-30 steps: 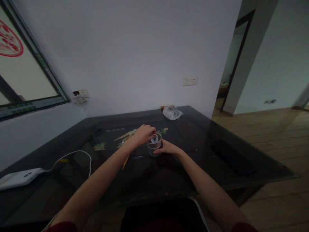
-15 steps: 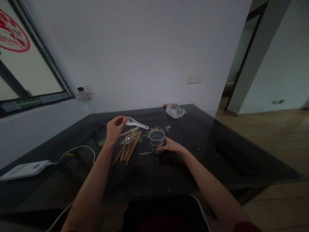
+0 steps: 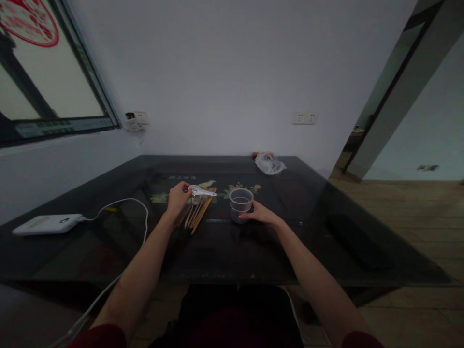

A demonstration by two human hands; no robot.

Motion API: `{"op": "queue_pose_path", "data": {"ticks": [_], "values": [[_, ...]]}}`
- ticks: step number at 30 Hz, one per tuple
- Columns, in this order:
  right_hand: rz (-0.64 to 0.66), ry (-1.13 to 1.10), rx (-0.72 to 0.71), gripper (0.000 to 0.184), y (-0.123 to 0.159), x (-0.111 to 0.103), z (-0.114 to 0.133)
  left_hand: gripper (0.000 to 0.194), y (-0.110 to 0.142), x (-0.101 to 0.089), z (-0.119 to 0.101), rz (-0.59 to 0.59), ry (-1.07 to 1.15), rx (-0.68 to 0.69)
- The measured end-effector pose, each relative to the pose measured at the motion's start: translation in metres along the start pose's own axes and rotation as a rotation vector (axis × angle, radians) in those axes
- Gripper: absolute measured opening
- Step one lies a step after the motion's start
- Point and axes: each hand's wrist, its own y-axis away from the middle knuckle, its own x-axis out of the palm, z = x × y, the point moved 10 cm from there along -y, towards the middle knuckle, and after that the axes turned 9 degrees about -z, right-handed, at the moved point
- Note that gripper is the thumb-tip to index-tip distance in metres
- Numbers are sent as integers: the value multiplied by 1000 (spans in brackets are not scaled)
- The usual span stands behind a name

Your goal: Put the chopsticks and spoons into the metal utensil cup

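My left hand is closed on the bowl end of a white ceramic spoon, held low over a bundle of wooden chopsticks that lies on the dark glass table. A metal spoon rests among the chopsticks. To the right stands a clear plastic cup, upright. My right hand grips the cup's lower right side with its fingers curled round it.
A white power bank with a white cable lies at the table's left. A crumpled clear plastic bag sits at the far edge by the wall. Wooden floor and a doorway open to the right.
My left hand lifted the white spoon out of the cup, carried it left, and has now lowered it over the chopsticks. My right hand stayed on the cup.
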Motion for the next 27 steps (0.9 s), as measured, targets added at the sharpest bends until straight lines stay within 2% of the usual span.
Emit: {"op": "queue_pose_path", "data": {"ticks": [7, 16, 27], "values": [[-9, 19, 5, 78, -1, -1, -2, 36, 4, 9, 4, 69, 24, -56], [0, -2, -9, 76, -1, -1, -3, 34, 5, 25, 10, 159, -120, 27], [-12, 17, 15, 76, -1, -1, -2, 27, 11, 28, 5, 210, -297, 31]]}}
